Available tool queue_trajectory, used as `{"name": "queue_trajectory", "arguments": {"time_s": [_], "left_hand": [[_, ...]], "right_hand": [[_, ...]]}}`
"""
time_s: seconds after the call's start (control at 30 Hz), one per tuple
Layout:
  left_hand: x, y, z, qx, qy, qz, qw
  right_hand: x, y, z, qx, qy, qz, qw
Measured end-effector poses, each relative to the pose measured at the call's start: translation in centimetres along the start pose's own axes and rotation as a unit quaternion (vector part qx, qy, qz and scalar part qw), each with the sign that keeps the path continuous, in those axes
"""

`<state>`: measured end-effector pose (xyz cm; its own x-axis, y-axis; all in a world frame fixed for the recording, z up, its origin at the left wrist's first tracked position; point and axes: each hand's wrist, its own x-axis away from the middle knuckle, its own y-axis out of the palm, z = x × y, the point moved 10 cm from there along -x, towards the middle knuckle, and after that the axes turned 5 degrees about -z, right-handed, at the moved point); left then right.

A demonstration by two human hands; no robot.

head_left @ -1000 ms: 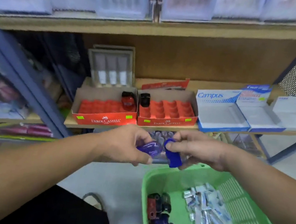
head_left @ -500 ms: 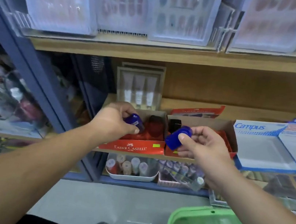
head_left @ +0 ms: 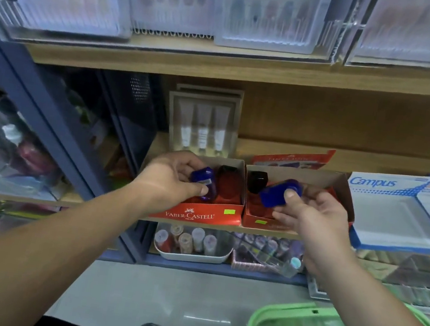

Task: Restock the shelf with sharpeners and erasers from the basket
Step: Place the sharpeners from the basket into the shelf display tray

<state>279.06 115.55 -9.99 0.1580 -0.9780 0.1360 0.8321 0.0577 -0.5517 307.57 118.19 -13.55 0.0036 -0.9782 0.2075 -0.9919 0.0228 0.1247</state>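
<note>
Two red Faber-Castell display boxes stand side by side on the wooden shelf [head_left: 280, 147]. My left hand [head_left: 169, 178] grips a blue sharpener [head_left: 204, 182] over the left box [head_left: 200, 215], beside a red sharpener [head_left: 228, 185] standing in it. Over the right box [head_left: 256, 220], my right hand [head_left: 308, 218] pinches another blue sharpener [head_left: 277, 193] next to a black sharpener [head_left: 257, 181]. The green basket [head_left: 262, 320] sits on the floor at the bottom right, with sharpeners and wrapped erasers inside.
Open blue-and-white Campus boxes [head_left: 395, 217] occupy the shelf to the right. A grey box of white tubes [head_left: 204, 125] stands behind the left red box. Below the shelf are trays of small bottles [head_left: 190, 243]. A dark blue shelf post [head_left: 34, 113] runs diagonally at left.
Both hands rose from above the basket to the shelf, each carrying a blue sharpener, and now hover over the red boxes. The view tilted up, so the basket shows less.
</note>
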Motion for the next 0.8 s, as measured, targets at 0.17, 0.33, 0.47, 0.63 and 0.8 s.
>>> {"name": "queue_trajectory", "arguments": {"time_s": [0.17,0.33,0.47,0.63,0.8], "left_hand": [[0.1,3.1,2.0,-0.069,0.044,-0.055,0.995],[-0.1,4.2,2.4,-0.163,0.042,-0.066,0.984],[0.0,5.2,2.1,-0.213,0.045,-0.088,0.972],[-0.1,5.0,1.6,-0.224,0.030,-0.074,0.971],[0.1,4.3,4.4,-0.333,0.098,-0.024,0.938]], "right_hand": [[-0.3,0.0,0.4,0.017,-0.008,-0.021,1.000],[-0.8,-0.9,1.2,0.012,0.015,-0.003,1.000],[-1.1,-1.0,1.5,0.008,0.034,-0.010,0.999],[-1.0,-0.7,1.3,-0.007,0.041,-0.015,0.999],[-0.4,0.6,0.5,-0.085,0.064,-0.065,0.992]]}}
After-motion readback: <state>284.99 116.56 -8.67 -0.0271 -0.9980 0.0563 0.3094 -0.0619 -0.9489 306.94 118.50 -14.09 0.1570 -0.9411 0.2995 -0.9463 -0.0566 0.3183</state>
